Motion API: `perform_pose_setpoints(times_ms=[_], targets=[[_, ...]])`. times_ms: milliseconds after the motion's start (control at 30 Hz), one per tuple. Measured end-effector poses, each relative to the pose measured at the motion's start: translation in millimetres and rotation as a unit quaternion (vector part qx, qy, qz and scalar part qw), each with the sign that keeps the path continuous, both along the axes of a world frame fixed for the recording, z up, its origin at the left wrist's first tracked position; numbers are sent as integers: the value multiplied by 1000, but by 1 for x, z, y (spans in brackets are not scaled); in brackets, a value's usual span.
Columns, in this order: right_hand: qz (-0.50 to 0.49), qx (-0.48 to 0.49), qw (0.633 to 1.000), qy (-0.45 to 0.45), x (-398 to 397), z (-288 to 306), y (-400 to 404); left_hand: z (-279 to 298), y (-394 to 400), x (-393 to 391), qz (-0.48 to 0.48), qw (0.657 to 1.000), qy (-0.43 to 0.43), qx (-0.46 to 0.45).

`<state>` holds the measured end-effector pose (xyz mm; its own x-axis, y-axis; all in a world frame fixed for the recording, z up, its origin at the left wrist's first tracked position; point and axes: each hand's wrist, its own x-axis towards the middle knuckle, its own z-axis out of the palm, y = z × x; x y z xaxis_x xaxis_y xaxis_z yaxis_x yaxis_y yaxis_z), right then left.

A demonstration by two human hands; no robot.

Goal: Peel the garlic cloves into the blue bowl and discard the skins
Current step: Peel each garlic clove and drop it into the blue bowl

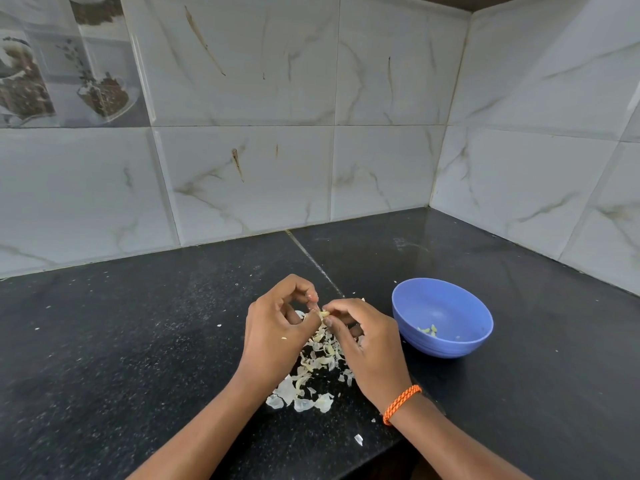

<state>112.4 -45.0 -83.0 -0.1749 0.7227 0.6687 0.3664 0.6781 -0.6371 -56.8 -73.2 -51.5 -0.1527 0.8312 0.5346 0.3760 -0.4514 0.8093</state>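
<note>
I pinch the small pale garlic clove [324, 313] between my left hand [277, 329] and right hand [363, 341], the round blue plastic bowl [442, 317] lying just right of my right grip.

Both forearms are bare with no sleeves showing, and the right wrist wears a braided orange cord bracelet [401, 405] flecked with darker thread, wrapped in two strands.

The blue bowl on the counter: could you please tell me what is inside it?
A few pale peeled garlic pieces lie inside the round blue plastic bowl; its near wall hides part of the bottom.
</note>
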Motion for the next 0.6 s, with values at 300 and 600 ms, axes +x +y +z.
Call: perform_pose_setpoints(times_ms=[300,600], targets=[[-111,189,969,-114,-2,-2,-8,-2,0,4,-42,996,-74,-30],[-68,149,983,-79,0,0,-6,-1,-2,8,-82,977,-182,-71]])
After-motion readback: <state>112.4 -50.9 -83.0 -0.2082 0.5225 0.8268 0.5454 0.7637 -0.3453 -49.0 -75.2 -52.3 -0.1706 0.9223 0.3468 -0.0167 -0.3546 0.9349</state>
